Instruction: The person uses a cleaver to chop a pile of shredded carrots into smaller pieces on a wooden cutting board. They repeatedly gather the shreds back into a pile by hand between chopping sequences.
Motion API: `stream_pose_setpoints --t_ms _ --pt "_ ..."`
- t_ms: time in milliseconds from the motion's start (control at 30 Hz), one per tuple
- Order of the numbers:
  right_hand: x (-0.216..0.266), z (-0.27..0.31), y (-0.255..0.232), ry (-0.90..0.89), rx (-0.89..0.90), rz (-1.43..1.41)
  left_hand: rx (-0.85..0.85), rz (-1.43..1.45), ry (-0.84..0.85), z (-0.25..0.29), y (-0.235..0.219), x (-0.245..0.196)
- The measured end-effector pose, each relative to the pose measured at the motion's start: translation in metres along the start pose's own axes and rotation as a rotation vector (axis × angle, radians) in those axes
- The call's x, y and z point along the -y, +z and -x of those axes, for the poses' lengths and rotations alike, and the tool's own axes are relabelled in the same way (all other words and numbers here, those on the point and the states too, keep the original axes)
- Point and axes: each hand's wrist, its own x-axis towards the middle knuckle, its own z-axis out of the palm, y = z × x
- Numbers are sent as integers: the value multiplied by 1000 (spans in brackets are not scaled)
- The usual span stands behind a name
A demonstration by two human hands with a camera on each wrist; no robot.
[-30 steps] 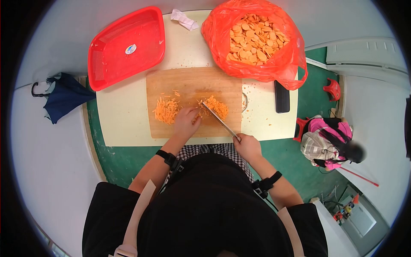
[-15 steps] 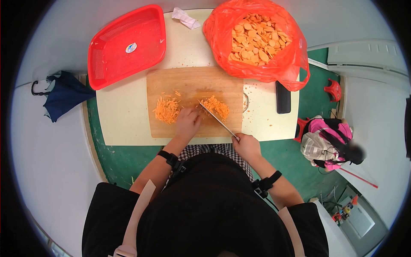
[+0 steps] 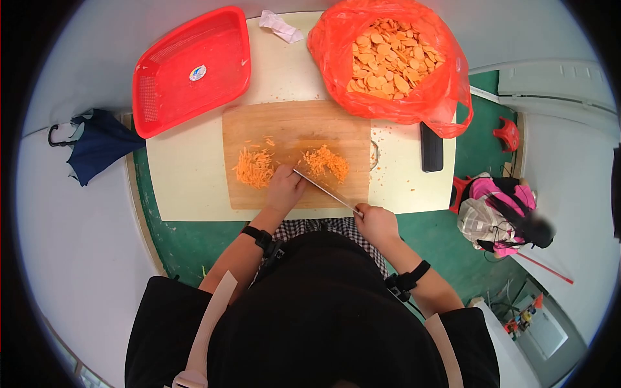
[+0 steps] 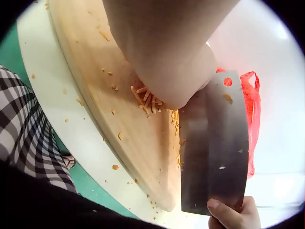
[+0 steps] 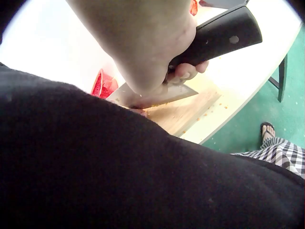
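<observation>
My knife (image 4: 215, 148) is no longer lying against the bits (image 3: 331, 165), as a moment ago; its far end is now sitting nearer the board's front edge, close by my left hand (image 3: 286, 189). I am judging that the bits are being left for now and the sticks (image 4: 147, 101) under my left hand are getting the edge. That hand is resting over them mid-board (image 3: 262, 123); its fingertips are hiding, so I cannot tell whether they are pinching. My right hand (image 3: 378, 223) is gripping the handle (image 5: 228, 38) off the board's front edge.

I am counting one knife, one board and two heaps: a stick heap (image 3: 253, 168) lying on the board's left part, the bits on its right part. The loose sticks and bits are defying a count. One basket (image 3: 220, 52) is sitting beyond the board's far left corner, and one bag (image 3: 333, 61) is bulging by its far right corner, holding too many slices (image 3: 394, 64) to number. One phone (image 3: 432, 147) is lying right of the board; one paper (image 3: 281, 27) is lying well beyond its far edge.
</observation>
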Motion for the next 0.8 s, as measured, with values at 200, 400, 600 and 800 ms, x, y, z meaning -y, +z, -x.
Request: stream_pose_setpoints --t_ms 200,400,600,800 --pt "-2 1 1 -33 8 -3 -43 34 85 3 -2 3" --pt "-1 -9 19 -31 25 29 -11 16 83 9 1 9" --pt "9 -28 20 -97 -2 38 -19 -28 122 7 -5 9" --pt "-2 -8 1 -75 -2 18 -5 -38 96 6 -12 6"
